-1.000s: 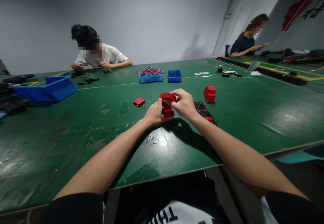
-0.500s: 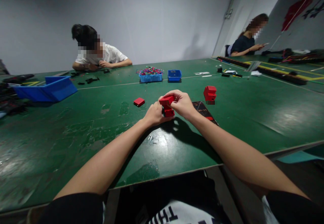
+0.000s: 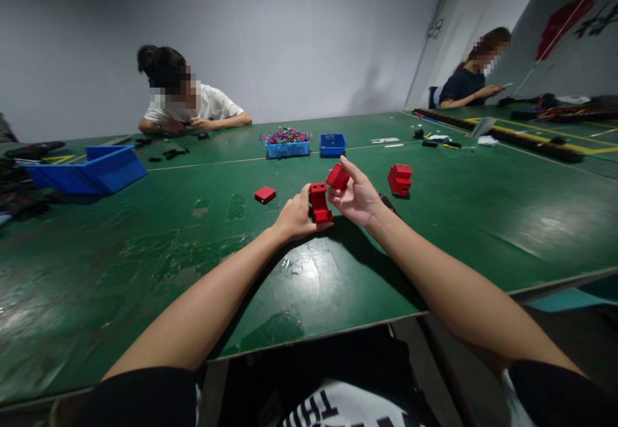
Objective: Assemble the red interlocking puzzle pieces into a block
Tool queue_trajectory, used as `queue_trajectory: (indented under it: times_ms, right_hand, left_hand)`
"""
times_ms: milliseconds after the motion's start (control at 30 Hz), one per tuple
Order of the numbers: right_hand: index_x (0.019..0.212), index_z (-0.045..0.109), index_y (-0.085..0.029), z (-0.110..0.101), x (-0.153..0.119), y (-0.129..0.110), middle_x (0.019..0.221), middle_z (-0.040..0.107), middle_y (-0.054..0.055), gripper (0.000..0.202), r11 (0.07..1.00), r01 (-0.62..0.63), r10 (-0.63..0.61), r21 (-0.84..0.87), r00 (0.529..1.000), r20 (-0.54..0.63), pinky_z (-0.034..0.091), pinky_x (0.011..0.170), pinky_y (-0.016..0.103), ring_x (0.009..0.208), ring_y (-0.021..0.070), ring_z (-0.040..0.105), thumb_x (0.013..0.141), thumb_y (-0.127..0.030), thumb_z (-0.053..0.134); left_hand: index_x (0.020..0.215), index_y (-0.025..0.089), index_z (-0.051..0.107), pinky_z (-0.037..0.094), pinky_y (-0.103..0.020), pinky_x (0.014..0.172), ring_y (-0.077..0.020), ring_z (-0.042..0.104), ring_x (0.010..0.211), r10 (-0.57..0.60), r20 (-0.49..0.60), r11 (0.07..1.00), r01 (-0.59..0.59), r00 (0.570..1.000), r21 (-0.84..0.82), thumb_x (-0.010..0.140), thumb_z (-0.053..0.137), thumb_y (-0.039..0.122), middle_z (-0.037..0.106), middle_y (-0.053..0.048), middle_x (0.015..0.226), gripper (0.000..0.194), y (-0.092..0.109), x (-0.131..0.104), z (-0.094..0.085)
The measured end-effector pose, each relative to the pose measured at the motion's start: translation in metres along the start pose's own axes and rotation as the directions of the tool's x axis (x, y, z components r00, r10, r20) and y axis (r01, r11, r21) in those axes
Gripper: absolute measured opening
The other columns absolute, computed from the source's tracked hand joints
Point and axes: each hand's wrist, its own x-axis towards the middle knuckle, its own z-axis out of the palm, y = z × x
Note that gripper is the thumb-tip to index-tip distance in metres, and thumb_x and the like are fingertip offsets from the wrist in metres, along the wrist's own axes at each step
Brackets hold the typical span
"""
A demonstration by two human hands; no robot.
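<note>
My left hand (image 3: 295, 216) is closed on a red C-shaped block (image 3: 319, 204) with two small holes in its top, held upright just over the table. In my right hand (image 3: 358, 196) a smaller red block (image 3: 338, 177) is pinched between thumb and fingers, tilted, up and to the right of the C-shaped one. The two pieces are apart. A flat red square piece (image 3: 265, 194) lies to the left of my hands. On the right stands another red block (image 3: 400, 180) with a notched side. A dark phone-like slab (image 3: 387, 204) is mostly hidden behind my right wrist.
Across the green table (image 3: 193, 266) stand a blue tray of colourful wires (image 3: 288, 146) and a small blue bin (image 3: 333, 145). A larger blue bin (image 3: 91, 172) sits at the left. One person (image 3: 193, 102) leans on the far edge; another (image 3: 470, 76) sits at the far right.
My right hand has lifted the smaller red block off the top of the C-shaped block, turning it up and to the right. My left hand has stayed in place.
</note>
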Motion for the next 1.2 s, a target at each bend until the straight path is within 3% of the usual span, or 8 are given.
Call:
queue_trajectory:
  times_ms: [133,267,467,667,933,1067,1200]
  right_hand:
    - [0.077,0.054,-0.021,0.001,-0.001,0.006,0.056,0.053,-0.009,0.03,0.992,0.081,-0.083,-0.102,0.996,-0.018,0.039,0.042,0.015,0.043,0.0044,0.041,0.062,-0.018,0.08]
    - [0.073,0.049,-0.021,0.001,0.001,0.008,0.053,0.049,-0.009,0.024,0.985,0.116,-0.134,-0.124,0.98,-0.149,0.044,0.044,0.016,0.045,0.0056,0.044,0.062,-0.009,0.068]
    - [0.08,0.053,-0.021,-0.003,0.007,0.008,0.071,0.063,-0.003,0.034,0.979,0.124,-0.163,-0.163,0.954,-0.252,0.041,0.046,0.017,0.058,0.0085,0.057,0.053,0.0,0.055]
    - [0.09,0.061,-0.022,-0.007,0.011,0.01,0.077,0.068,-0.001,0.029,0.947,0.124,-0.195,-0.297,0.955,-0.222,0.042,0.055,0.022,0.07,0.0131,0.063,0.063,-0.014,0.066]
    - [0.094,0.059,-0.021,-0.009,0.01,0.014,0.078,0.073,0.0,0.03,0.823,0.287,-0.392,-0.49,0.911,-0.126,0.038,0.063,0.025,0.073,0.0143,0.061,0.067,-0.034,0.063]
    - [0.084,0.056,-0.021,-0.009,0.009,0.015,0.068,0.069,-0.002,0.023,0.801,0.283,-0.397,-0.528,0.911,-0.114,0.036,0.056,0.023,0.063,0.0121,0.055,0.07,-0.038,0.062]
    - [0.084,0.051,-0.024,-0.009,0.008,0.019,0.058,0.06,-0.006,0.027,0.791,0.203,-0.317,-0.576,0.943,-0.103,0.025,0.044,0.022,0.045,0.0093,0.039,0.074,-0.047,0.061]
  left_hand:
    - [0.144,0.012,0.023,0.05,-0.051,0.095,-0.0381,0.061,0.117,0.0,0.003,1.0,0.0,1.0,0.01,0.066,0.077,0.06,0.059,-0.022,0.129,0.107,0.0,0.0,0.001]
    - [0.144,0.01,0.023,0.05,-0.051,0.095,-0.0383,0.062,0.115,-0.01,0.01,1.0,0.01,1.0,0.015,0.067,0.076,0.061,0.059,-0.023,0.128,0.107,0.001,0.0,0.0]
    - [0.145,0.015,0.022,0.05,-0.051,0.095,-0.0377,0.061,0.116,-0.014,0.012,1.0,0.014,1.0,0.014,0.066,0.077,0.062,0.059,-0.021,0.129,0.107,0.001,0.0,0.001]
    - [0.145,0.013,0.022,0.05,-0.051,0.095,-0.038,0.062,0.116,-0.035,0.008,0.999,0.034,0.999,0.041,0.066,0.076,0.062,0.059,-0.022,0.129,0.107,0.003,0.001,0.002]
    - [0.142,0.013,0.029,0.049,-0.052,0.095,-0.0387,0.06,0.117,-0.098,0.009,0.995,0.098,0.995,0.011,0.062,0.078,0.064,0.06,-0.02,0.126,0.108,0.005,0.003,0.002]
    - [0.139,0.017,0.032,0.05,-0.05,0.096,-0.0364,0.062,0.115,-0.118,0.003,0.993,0.118,0.993,-0.019,0.059,0.08,0.064,0.06,-0.017,0.126,0.105,0.006,0.002,0.0]
    - [0.137,0.016,0.032,0.05,-0.051,0.095,-0.0373,0.062,0.113,-0.127,-0.004,0.992,0.127,0.992,-0.011,0.058,0.08,0.066,0.059,-0.019,0.126,0.105,0.009,0.002,-0.001]
